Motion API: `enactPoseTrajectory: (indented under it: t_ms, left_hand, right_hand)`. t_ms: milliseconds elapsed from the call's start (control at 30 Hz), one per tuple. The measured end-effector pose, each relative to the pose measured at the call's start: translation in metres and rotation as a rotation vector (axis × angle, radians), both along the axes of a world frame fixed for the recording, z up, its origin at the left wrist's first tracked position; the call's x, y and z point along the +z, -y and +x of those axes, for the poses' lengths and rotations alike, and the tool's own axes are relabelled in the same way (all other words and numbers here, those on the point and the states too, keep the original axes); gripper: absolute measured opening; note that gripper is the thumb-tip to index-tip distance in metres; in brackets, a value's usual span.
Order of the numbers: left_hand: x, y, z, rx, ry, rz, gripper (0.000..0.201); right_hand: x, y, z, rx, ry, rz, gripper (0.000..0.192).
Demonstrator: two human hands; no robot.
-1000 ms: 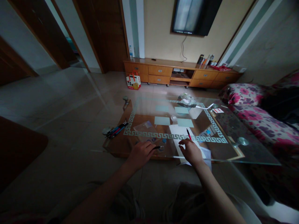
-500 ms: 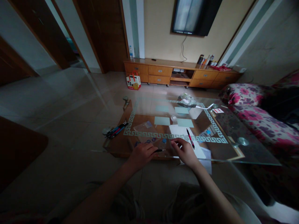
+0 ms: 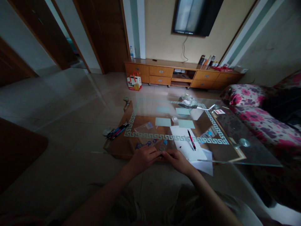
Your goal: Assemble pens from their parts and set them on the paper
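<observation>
At the lower centre of the head view, I see the left hand (image 3: 143,158) and right hand (image 3: 177,160) meeting fingertip to fingertip at the near edge of the glass table (image 3: 235,150) — both curled around a thin dark pen (image 3: 161,154), mostly hidden between them. A red-and-black pen (image 3: 191,139) lies on smooth white paper (image 3: 185,147) just right of centre. Small blue pieces (image 3: 150,143) above the hands are too dim to identify.

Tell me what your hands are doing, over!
Left hand and right hand meet on a small dark pen. Red pen lies on paper, untouched.
</observation>
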State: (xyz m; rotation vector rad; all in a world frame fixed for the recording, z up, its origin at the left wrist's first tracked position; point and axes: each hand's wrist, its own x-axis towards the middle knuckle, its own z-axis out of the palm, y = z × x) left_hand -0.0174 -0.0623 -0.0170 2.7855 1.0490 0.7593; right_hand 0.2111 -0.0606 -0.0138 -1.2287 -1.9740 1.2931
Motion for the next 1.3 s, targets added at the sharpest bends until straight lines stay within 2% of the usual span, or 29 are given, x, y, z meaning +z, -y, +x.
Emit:
enactPoseTrajectory:
  t_ms: [333,700,1000,1300]
  left_hand:
    - [0.002,-0.003,-0.004,0.005,0.038,0.064,0.021]
    - [0.006,-0.003,-0.001,0.012,0.039,0.078,0.023]
    - [0.001,-0.004,-0.003,0.01,0.029,0.042,0.021]
    - [-0.002,-0.004,-0.003,0.001,0.0,0.006,0.021]
  right_hand:
    - [0.001,-0.002,0.0,0.003,-0.078,-0.059,0.048]
    - [0.004,-0.004,0.003,-0.033,-0.074,-0.007,0.04]
    - [0.011,-0.003,0.003,-0.034,-0.084,-0.004,0.037]
    - [0.005,-0.003,0.005,-0.038,-0.1,0.013,0.034]
